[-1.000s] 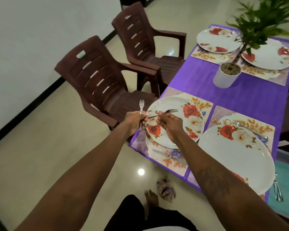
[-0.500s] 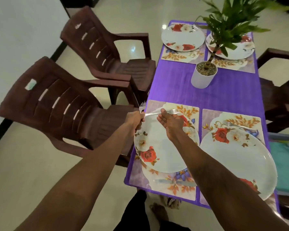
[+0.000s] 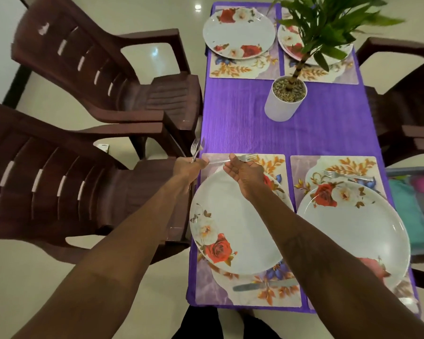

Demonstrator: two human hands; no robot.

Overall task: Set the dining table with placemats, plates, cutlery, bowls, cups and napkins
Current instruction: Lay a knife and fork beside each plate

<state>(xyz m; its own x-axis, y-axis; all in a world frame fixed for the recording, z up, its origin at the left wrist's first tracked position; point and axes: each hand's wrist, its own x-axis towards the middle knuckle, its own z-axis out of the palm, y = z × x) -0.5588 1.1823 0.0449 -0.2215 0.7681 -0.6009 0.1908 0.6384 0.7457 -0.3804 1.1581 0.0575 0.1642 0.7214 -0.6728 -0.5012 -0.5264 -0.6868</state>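
Note:
My left hand (image 3: 186, 167) grips a small bunch of forks (image 3: 195, 147), tines up, at the table's left edge. My right hand (image 3: 245, 173) pinches one fork (image 3: 242, 158) lying sideways just above the far edge of the near-left placemat (image 3: 274, 162). The near-left floral plate (image 3: 230, 223) sits below both hands. A knife (image 3: 262, 286) lies on that placemat's near side. The near-right plate (image 3: 353, 231) has a fork (image 3: 348, 175) lying beyond it. Two more plates (image 3: 239, 30) (image 3: 289, 42) rest on placemats at the far end.
A potted plant in a white pot (image 3: 283, 104) stands mid-table on the purple cloth (image 3: 242, 118). Brown plastic chairs (image 3: 59, 182) (image 3: 103, 69) crowd the left side; another chair (image 3: 406, 118) is on the right. A teal and pink bundle (image 3: 411, 214) lies at right.
The view has swung over the table. My right hand has carried the single fork from above the plate to the placemat's far edge; my left hand keeps its forks.

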